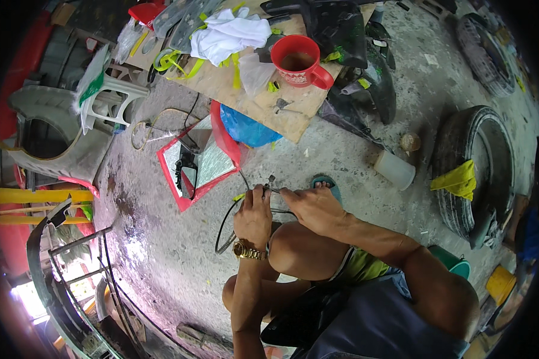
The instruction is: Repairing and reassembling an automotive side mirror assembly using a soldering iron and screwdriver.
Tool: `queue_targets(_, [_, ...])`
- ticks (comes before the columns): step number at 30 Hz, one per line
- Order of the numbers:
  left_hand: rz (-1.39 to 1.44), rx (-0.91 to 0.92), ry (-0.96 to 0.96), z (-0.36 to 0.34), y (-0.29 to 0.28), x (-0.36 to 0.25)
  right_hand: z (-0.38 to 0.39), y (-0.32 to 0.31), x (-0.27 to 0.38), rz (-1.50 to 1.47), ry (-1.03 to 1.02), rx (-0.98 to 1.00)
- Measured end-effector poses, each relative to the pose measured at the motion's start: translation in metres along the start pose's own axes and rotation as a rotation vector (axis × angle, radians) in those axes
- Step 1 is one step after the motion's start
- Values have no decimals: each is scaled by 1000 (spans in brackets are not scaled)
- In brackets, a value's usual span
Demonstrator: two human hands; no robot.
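Observation:
I crouch over the concrete floor with both hands close together in front of my knees. My left hand (pixel 253 216), with a gold watch (pixel 249 251) on its wrist, is closed in a pinch on a dark cable (pixel 220 230). The cable loops down beside that hand and passes behind it. Facing it, my right hand (pixel 308 207) pinches a thin metal piece at the cable. Between the fingertips a small dark fitting (pixel 272 178) sticks up. The fingers partly hide the join, and its exact kind is too small to tell.
Ahead, a wooden board (pixel 287 122) bears a red mug (pixel 295 61), white cloth (pixel 230 35) and black plastic parts. A red-edged sheet (pixel 188 161) lies on the floor with a black device. Tyres (pixel 473 173) and a translucent cup (pixel 395 170) are right; a metal frame (pixel 81 278) stands left.

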State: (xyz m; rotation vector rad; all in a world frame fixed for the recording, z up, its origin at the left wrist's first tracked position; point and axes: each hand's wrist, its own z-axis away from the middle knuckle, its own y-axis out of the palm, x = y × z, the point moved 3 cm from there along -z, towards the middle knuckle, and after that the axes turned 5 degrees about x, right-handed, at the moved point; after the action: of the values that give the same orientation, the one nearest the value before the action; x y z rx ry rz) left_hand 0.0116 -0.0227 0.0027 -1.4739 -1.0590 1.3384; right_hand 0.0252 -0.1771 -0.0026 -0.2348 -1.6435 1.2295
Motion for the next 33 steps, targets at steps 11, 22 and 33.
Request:
queue_targets(11, [1349, 240, -306, -5, -6, 26, -10, 39, -57, -1004, 173, -273])
queue_targets(22, [451, 154, 127, -1, -22, 5, -45, -20, -28, -876, -22, 289])
queue_targets(33, [435, 143, 160, -1, -19, 5, -41, -12, -36, -1074, 118, 472])
